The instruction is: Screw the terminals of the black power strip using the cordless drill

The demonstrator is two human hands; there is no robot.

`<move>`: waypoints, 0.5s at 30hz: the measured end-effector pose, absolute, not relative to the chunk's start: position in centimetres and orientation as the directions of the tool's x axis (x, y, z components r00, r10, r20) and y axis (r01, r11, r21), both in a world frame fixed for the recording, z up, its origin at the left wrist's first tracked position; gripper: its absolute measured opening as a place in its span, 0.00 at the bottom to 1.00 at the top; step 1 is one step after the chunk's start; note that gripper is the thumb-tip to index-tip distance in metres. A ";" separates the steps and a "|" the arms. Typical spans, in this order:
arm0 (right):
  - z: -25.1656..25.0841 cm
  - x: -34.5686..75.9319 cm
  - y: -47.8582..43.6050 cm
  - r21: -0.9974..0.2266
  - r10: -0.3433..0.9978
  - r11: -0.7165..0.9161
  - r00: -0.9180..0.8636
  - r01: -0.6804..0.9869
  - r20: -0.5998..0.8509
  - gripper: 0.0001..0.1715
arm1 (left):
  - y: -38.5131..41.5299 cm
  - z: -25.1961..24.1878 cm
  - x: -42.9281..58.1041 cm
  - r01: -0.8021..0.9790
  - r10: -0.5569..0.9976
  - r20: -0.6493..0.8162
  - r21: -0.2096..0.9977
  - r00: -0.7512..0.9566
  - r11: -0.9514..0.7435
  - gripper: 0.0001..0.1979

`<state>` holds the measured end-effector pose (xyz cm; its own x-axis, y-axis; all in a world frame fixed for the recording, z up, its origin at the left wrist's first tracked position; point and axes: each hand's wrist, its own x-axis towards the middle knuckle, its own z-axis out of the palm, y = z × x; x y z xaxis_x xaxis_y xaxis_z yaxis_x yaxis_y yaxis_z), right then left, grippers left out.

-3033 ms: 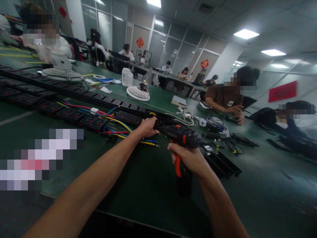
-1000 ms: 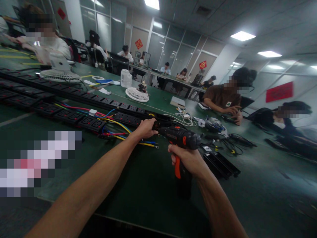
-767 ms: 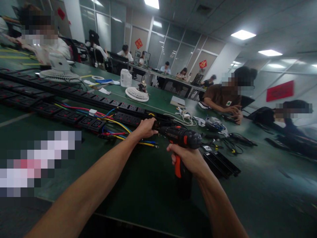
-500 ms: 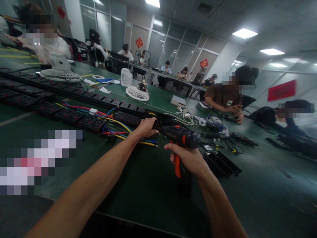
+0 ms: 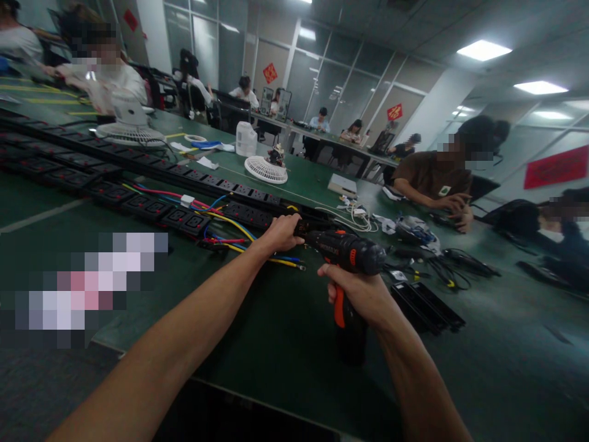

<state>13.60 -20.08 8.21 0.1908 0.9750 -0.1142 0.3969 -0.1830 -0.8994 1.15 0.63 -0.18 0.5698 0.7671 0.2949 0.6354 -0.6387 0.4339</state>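
My right hand [image 5: 356,285] is wrapped round the grip of a black and orange cordless drill [image 5: 343,252], its nose pointing left. My left hand [image 5: 284,233] is closed on the dark end of a power strip [image 5: 246,213], just in front of the drill's nose. What the drill tip touches is hidden by the hand and the dark parts. Blue, yellow and red wires [image 5: 230,230] run loose beside the strip, and some ends with metal lugs [image 5: 300,266] stick out below my left wrist.
Long rows of black socket strips [image 5: 138,199] stretch to the left. Two black trays [image 5: 427,307] and tangled cables [image 5: 432,261] lie right of the drill. Farther back stand a white fan grille [image 5: 267,170] and a white jug [image 5: 246,139]. A co-worker [image 5: 437,175] sits across the table.
The whole scene has shifted a little to the right in view as the camera turned. Both hands keep nearly the same place against the strip and drill.
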 end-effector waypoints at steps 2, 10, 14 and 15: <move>8.1 13.6 -20.1 -0.905 0.974 -0.185 0.192 0.384 -0.118 0.11 | 0.6 -0.2 1.1 0.632 0.765 0.299 0.435 0.570 -0.641 0.27; 8.5 13.3 -20.4 -0.905 0.968 -0.202 0.215 0.375 -0.127 0.11 | 0.5 0.0 1.0 0.631 0.773 0.289 0.453 0.564 -0.630 0.26; 8.3 13.3 -20.3 -0.906 0.973 -0.182 0.205 0.383 -0.108 0.10 | 0.5 0.0 0.9 0.631 0.768 0.286 0.445 0.573 -0.636 0.26; 8.3 13.3 -20.3 -0.905 0.973 -0.180 0.206 0.384 -0.106 0.10 | 0.5 0.0 1.0 0.632 0.768 0.283 0.441 0.575 -0.637 0.26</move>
